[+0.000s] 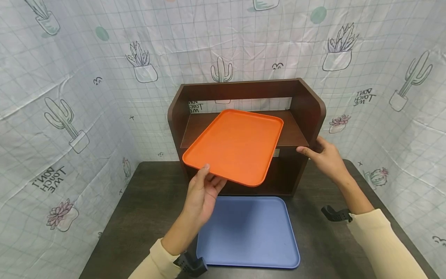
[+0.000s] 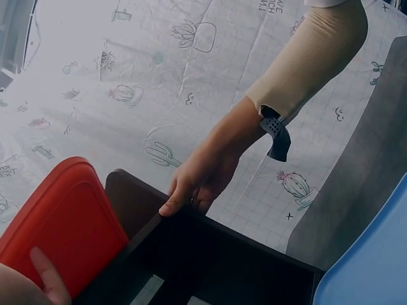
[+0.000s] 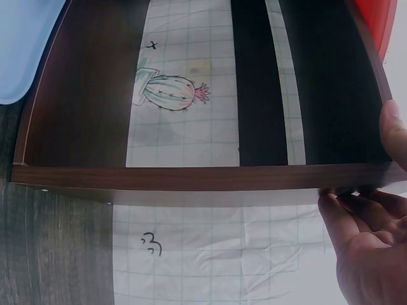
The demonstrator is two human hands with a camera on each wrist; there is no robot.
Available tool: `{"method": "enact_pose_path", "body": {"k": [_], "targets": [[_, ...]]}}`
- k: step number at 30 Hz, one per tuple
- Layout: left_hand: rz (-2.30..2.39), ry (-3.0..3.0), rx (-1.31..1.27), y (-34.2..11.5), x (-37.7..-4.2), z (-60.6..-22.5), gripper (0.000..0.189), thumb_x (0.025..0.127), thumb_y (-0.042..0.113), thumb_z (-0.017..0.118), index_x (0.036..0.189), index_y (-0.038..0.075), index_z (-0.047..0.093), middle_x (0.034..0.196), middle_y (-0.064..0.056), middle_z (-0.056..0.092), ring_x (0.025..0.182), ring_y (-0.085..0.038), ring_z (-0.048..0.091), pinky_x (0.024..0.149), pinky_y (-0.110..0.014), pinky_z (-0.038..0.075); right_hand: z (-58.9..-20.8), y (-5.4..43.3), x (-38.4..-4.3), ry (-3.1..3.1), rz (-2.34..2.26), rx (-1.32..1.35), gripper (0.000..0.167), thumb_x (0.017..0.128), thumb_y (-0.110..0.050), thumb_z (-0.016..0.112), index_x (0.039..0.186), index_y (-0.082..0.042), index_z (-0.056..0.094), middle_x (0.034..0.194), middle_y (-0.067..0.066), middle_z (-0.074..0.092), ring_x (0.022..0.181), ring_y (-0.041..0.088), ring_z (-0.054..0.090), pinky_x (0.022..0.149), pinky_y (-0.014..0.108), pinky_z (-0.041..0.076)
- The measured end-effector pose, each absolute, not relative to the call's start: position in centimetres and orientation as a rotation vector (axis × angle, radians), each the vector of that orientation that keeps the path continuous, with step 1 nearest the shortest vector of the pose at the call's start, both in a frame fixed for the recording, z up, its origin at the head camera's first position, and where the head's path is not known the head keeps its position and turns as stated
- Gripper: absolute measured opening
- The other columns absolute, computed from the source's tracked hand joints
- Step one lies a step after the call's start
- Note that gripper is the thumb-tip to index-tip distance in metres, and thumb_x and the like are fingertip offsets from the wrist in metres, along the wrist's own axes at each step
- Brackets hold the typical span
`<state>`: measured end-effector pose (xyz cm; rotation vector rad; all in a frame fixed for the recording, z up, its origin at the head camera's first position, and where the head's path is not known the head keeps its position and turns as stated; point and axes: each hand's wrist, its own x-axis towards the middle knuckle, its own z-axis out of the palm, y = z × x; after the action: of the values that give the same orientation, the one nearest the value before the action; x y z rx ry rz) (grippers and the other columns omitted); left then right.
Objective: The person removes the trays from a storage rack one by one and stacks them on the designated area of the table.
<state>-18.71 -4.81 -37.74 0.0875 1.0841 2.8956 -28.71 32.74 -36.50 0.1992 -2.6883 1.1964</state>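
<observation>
My left hand point(image 1: 203, 193) holds an orange tray point(image 1: 237, 147) by its near edge, thumb on top and fingers beneath. The tray is tilted in front of the upper shelf of a dark brown two-level wooden rack point(image 1: 299, 116), overlapping it in the head view. My right hand point(image 1: 325, 157) grips the rack's right side panel, thumb at the front edge and fingers on the outer face, as the right wrist view also shows. In the left wrist view the tray looks red point(image 2: 70, 222), with the thumb lying on it.
A blue tray point(image 1: 247, 232) lies flat on the dark table point(image 1: 153, 209) just in front of the rack. Behind and at both sides hangs a white cloth point(image 1: 244, 42) printed with a grid and potted cacti. A black band with a camera mount point(image 1: 336, 214) sits at the right wrist.
</observation>
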Motion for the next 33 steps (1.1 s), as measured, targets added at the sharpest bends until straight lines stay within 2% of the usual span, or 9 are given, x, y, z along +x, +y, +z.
{"method": "enact_pose_path", "body": {"k": [5,12,16,21,33], "targets": [[2.928,1.039,0.094,-5.1,-18.7,-37.7,0.024,0.113,0.022,0.048,0.131,0.015,0.062,0.122,-0.001,0.071,0.108,-0.018,0.072,0.097,-0.034,0.062,-36.7,32.7,-28.7,-2.684,1.173,0.204,0.071,0.102,-0.044,0.072,0.157,-0.007,0.049,0.142,0.028,0.065,0.119,0.033,0.061,0.074,0.015,0.046],[2.969,0.974,0.149,-5.0,-18.7,-37.7,0.034,0.107,0.004,0.050,0.141,0.010,0.050,0.126,-0.002,0.066,0.107,-0.018,0.072,0.097,-0.033,0.063,-36.8,32.7,-28.6,-2.673,1.202,0.219,0.071,0.102,-0.042,0.072,0.158,-0.007,0.048,0.143,0.029,0.064,0.125,0.039,0.063,0.075,0.013,0.045],[2.975,0.976,0.170,-5.2,-18.6,-37.8,0.039,0.108,0.002,0.049,0.145,0.012,0.045,0.130,-0.004,0.065,0.105,-0.020,0.074,0.095,-0.033,0.064,-36.8,32.7,-28.5,-2.678,1.211,0.209,0.072,0.102,-0.043,0.072,0.159,-0.007,0.047,0.144,0.029,0.063,0.125,0.040,0.063,0.076,0.014,0.045],[2.978,0.994,0.174,-5.6,-18.7,-38.0,0.039,0.108,0.001,0.048,0.145,0.013,0.045,0.129,-0.005,0.066,0.100,-0.021,0.076,0.092,-0.034,0.065,-36.7,32.7,-28.4,-2.676,1.210,0.204,0.073,0.102,-0.044,0.072,0.159,-0.007,0.046,0.145,0.029,0.063,0.124,0.040,0.063,0.075,0.013,0.045],[2.963,0.992,0.227,-6.6,-19.1,-38.0,0.029,0.108,0.006,0.044,0.134,0.010,0.056,0.115,-0.001,0.074,0.095,-0.018,0.079,0.085,-0.033,0.067,-36.6,32.7,-28.4,-2.670,1.204,0.205,0.073,0.102,-0.044,0.072,0.158,-0.005,0.047,0.143,0.030,0.064,0.123,0.041,0.063,0.073,0.010,0.045]]}}
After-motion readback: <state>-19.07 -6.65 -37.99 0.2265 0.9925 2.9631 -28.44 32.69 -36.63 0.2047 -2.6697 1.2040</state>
